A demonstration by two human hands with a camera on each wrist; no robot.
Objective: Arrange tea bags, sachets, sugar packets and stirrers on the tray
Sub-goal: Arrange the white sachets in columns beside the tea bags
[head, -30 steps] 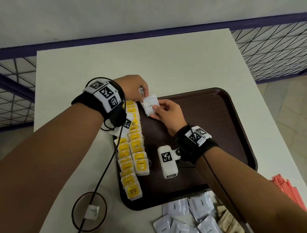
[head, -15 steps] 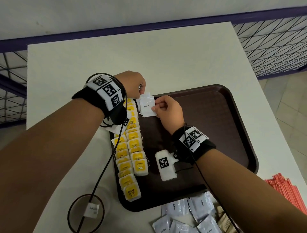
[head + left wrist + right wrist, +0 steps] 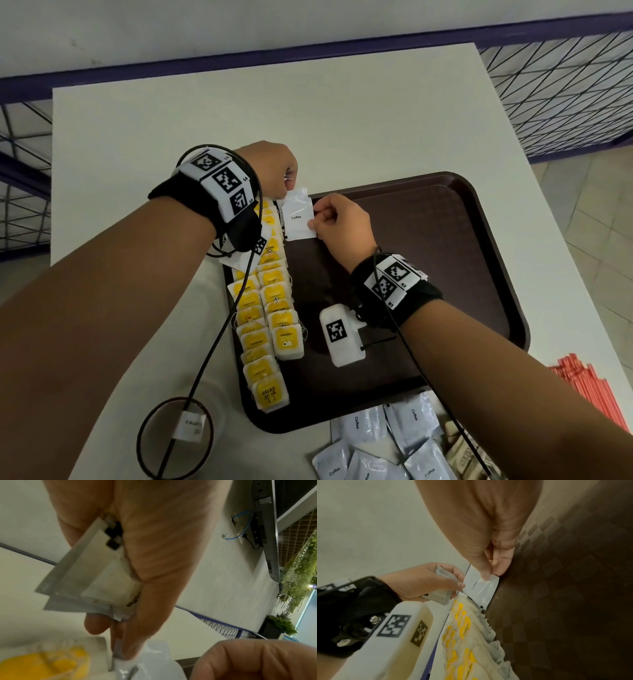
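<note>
Right hand (image 3: 337, 224) pinches the right edge of a white coffee sachet (image 3: 298, 216) between thumb and curled fingers; the sachet sits at the far left corner of the brown tray (image 3: 486, 260), its lower edge at the tray surface just beyond the tea bags. Left hand (image 3: 270, 169) has fingertips closed on the sachet's upper left corner, and the left wrist view shows a small stack of further sachets (image 3: 92, 574) clamped in the same palm. Two overlapping rows of yellow-labelled tea bags (image 3: 270, 308) run along the tray's left side, from the far corner toward the near edge. The tray sits on a white table (image 3: 239, 113). Off the tray, at its near edge, lies a loose pile of coffee sachets (image 3: 383, 442). Red stirrers (image 3: 596, 387) lie on the table to the right, well apart from the tray.
</note>
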